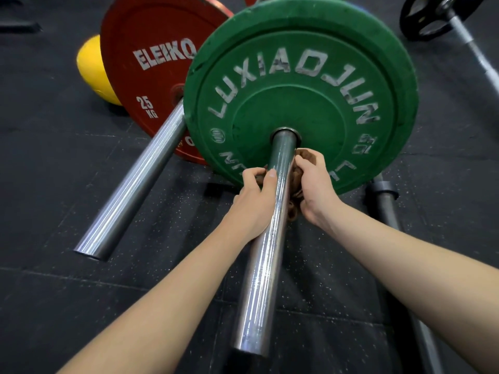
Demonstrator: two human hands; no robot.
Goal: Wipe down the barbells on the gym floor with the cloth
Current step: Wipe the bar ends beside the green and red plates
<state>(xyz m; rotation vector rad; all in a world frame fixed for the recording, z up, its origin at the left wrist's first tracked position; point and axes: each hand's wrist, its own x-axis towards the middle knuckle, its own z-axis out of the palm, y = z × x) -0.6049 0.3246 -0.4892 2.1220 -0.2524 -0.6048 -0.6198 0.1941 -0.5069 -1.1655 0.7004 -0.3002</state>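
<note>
Brown cloth (293, 209) slung under the steel barbell sleeve (266, 255) (beside green plate (299, 95)); left hand (252, 198) and right hand (316, 184) each grip an end.

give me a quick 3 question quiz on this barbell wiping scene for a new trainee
1. True or false: the brown cloth is looped under the bar of the red plate.
2. Which hand grips the cloth? A) left hand only B) right hand only C) both
3. Fill in: the red plate is marked ___ kg.
Key: 1 false, it passes under the sleeve that carries the green plate; 2 C; 3 25.
</note>
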